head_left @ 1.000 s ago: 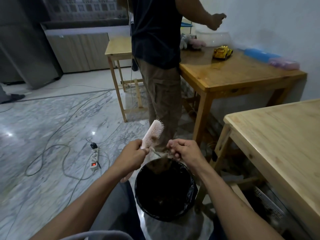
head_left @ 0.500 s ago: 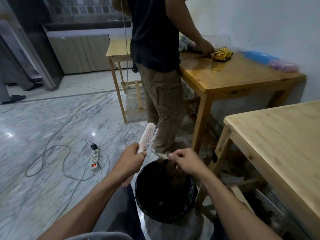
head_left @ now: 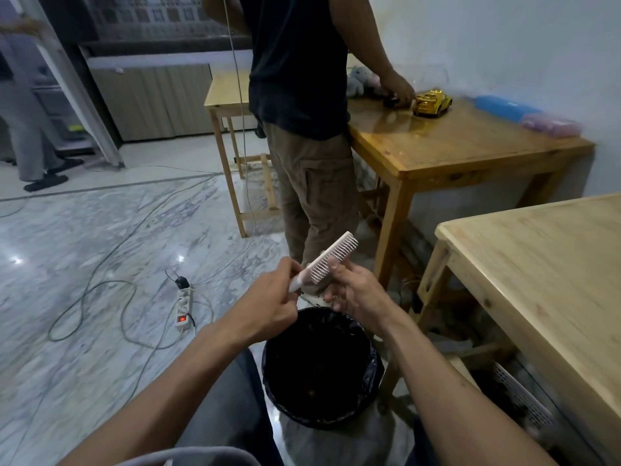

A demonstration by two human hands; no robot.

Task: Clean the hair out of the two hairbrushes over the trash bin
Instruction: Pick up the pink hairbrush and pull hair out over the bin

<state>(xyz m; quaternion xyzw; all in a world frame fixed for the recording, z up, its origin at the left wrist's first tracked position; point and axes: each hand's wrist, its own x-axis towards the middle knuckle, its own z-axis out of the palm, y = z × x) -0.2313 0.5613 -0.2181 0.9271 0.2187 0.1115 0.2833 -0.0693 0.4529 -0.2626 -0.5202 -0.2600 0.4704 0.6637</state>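
Left hand (head_left: 268, 306) grips the handle of the pink brush (head_left: 327, 262), held tilted above the black bin (head_left: 371, 368). Right hand (head_left: 354, 290), fingers loosely spread, touches the bristles.

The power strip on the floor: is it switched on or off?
On: the power strip shows a glowing red switch, with a plug inserted at its far end.

A pale pink hairbrush (head_left: 327, 262) is held above the trash bin (head_left: 369, 371), tilted, its head up and to the right and its bristles facing down-right. The trash bin is round, lined with a black bag, standing open on the floor directly below the hairbrush
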